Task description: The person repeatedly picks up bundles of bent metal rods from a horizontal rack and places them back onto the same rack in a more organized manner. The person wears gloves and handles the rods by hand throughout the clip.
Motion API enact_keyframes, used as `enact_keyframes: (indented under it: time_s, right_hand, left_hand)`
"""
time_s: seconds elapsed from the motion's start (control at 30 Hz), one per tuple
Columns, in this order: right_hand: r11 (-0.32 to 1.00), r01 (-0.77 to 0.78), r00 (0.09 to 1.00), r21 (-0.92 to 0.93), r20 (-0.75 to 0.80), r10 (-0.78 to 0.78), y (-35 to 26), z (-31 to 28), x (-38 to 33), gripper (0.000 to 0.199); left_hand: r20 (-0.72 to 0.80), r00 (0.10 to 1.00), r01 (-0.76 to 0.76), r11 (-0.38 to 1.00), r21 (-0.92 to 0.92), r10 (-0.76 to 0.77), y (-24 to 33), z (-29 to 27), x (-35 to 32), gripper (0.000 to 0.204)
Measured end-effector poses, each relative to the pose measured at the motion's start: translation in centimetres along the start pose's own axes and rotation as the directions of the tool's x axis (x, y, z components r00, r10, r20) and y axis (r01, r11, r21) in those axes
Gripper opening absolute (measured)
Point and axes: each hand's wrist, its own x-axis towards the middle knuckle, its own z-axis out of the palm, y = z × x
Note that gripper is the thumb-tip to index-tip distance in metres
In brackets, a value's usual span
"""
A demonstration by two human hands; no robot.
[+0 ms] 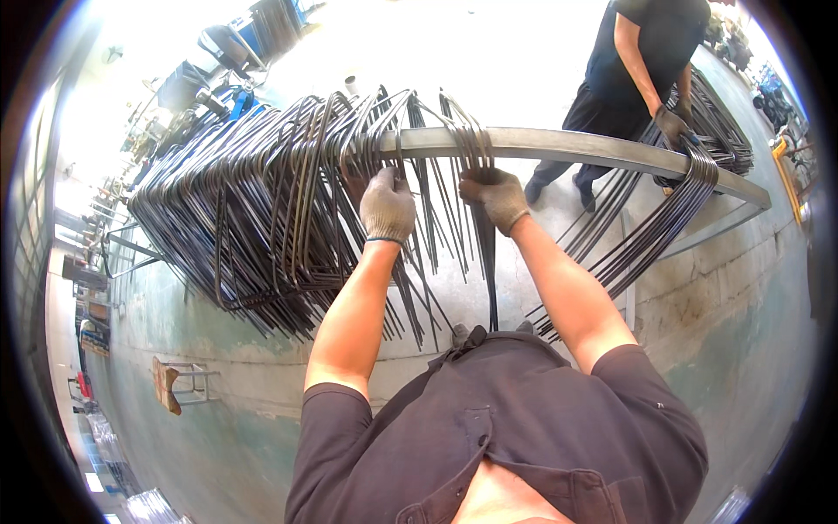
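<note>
Bent dark metal rods (253,201) hang in a dense row over a grey metal rail (567,145). At the right end of that row, my left hand (388,206), in a knitted work glove, is closed around a few rods just below the rail. My gloved right hand (496,197) grips a small bundle of bent rods (474,144), whose hooked tops lie over the rail and whose legs hang down in front of me. A few loose rods (423,210) dangle between my hands. My fingertips are partly hidden behind the rods.
At right, a co-worker (637,79) in dark clothes and gloves holds another bundle of bent rods (703,170) on the rail. More rods (729,131) are stacked behind. A small stool (168,386) stands at lower left. Blue equipment (262,35) is at the far left.
</note>
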Motion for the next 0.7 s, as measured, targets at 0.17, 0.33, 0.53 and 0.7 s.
enact_keyframes:
  time_s: [0.17, 0.33, 0.53, 0.7]
  right_hand:
    - [0.998, -0.030, 0.999, -0.064, -0.020, 0.029, -1.2, -1.5, -0.8, 0.030]
    - [0.998, -0.011, 0.999, -0.061, -0.037, 0.009, -1.0, -2.1, -0.8, 0.030]
    - [0.997, 0.005, 0.998, -0.082, -0.055, -0.009, -0.8, -3.2, -0.8, 0.032]
    - [0.994, 0.003, 0.999, -0.111, -0.054, -0.009, -0.9, -4.0, -1.0, 0.033]
  left_hand:
    - [-0.202, 0.979, -0.005, 0.999, -0.053, -0.006, -0.4, -0.5, -1.4, 0.030]
    - [-0.384, 0.923, -0.016, 1.000, -0.014, 0.010, 1.5, 0.4, -1.5, 0.039]
    - [-0.277, 0.933, 0.220, 0.974, -0.063, -0.228, 3.1, -0.6, 1.0, 0.048]
    - [-0.242, 0.897, 0.371, 0.928, -0.045, -0.370, 3.2, -1.0, 2.6, 0.053]
